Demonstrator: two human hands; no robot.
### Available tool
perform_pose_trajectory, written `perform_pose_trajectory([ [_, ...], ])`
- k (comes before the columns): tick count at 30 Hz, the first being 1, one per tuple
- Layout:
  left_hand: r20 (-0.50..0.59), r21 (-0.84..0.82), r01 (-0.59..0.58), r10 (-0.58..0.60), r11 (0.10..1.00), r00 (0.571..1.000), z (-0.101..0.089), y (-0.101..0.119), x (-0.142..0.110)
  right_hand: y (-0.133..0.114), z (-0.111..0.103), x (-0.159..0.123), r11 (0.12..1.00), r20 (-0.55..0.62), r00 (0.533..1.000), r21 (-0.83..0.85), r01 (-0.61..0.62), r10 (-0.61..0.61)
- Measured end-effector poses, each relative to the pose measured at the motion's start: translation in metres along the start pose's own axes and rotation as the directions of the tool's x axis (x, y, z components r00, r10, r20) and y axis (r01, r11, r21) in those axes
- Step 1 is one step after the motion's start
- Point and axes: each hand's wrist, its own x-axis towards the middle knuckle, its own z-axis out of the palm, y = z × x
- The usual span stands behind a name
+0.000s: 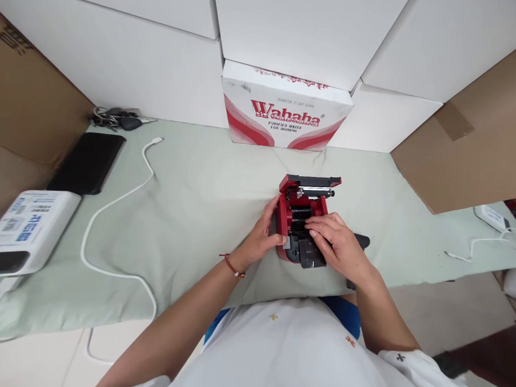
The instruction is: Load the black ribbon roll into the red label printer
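A small red-and-black printer (pixel 283 221) stands on the cloth-covered table with its lid (pixel 314 180) raised. Inside lies a black roll (pixel 301 213), and a sheet of dark, shiny ribbon film (pixel 313 253) hangs over the front. My left hand (pixel 263 233) grips the printer's left side, thumb at the grey front corner and fingers along the wall. Over the opening, my right hand (pixel 338 241) has its fingers closed on the film near the roll; its fingertips are partly hidden. A black object (pixel 362 240) shows partly behind my right hand.
A white Wahaha carton (pixel 289 110) stands behind the printer against white boxes. On the left are a white cable (pixel 90 227), a black phone-like slab (pixel 90 162), keys (pixel 120 118) and a white device (pixel 34 224). Brown cardboard (pixel 468 141) stands right; the table's front edge is near my body.
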Motion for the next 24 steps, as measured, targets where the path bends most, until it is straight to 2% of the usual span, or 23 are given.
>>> perform_pose_trajectory([
  [3, -0.008, 0.031, -0.011, 0.012, 0.999, 1.000, -0.002, -0.003, 0.000, 0.000, 0.002, 0.001, 0.998, -0.027, 0.999, -0.054, -0.020, 0.019],
  [8, -0.009, 0.033, -0.025, 0.025, 0.999, 1.000, -0.004, -0.006, 0.001, 0.002, -0.001, 0.019, 0.976, 0.144, 0.982, -0.198, -0.088, 0.118],
  [10, -0.005, 0.036, -0.029, 0.029, 0.999, 1.000, -0.004, -0.006, 0.001, 0.002, -0.003, 0.021, 0.976, 0.167, 0.979, -0.201, -0.084, 0.118],
  [13, -0.001, 0.023, -0.025, 0.025, 0.999, 1.000, -0.003, -0.004, 0.001, -0.001, -0.006, 0.014, 0.998, 0.043, 0.999, -0.047, -0.031, 0.033],
  [15, 0.001, 0.000, -0.014, 0.014, 1.000, 1.000, -0.003, -0.003, 0.000, -0.003, -0.010, 0.006, 0.996, -0.160, 0.987, 0.084, 0.013, 0.001],
  [17, 0.004, -0.022, -0.003, 0.003, 1.000, 1.000, -0.002, -0.002, -0.001, -0.002, -0.012, 0.000, 0.987, -0.383, 0.921, 0.157, -0.015, 0.075],
  [19, 0.011, -0.041, 0.001, 0.000, 0.999, 1.000, -0.002, -0.002, -0.001, 0.006, -0.012, 0.000, 0.969, -0.509, 0.837, 0.228, -0.093, 0.200],
  [20, 0.012, -0.050, -0.001, 0.002, 0.999, 1.000, -0.001, -0.002, -0.002, 0.012, -0.011, 0.003, 0.953, -0.519, 0.816, 0.278, -0.120, 0.254],
  [21, 0.013, -0.057, -0.004, 0.005, 0.998, 1.000, -0.001, -0.003, -0.002, 0.019, -0.008, 0.007, 0.932, -0.498, 0.816, 0.337, -0.131, 0.295],
  [24, 0.017, -0.060, -0.011, 0.012, 0.998, 1.000, -0.001, -0.005, -0.002, 0.036, 0.001, 0.023, 0.865, -0.376, 0.867, 0.489, -0.115, 0.327],
])
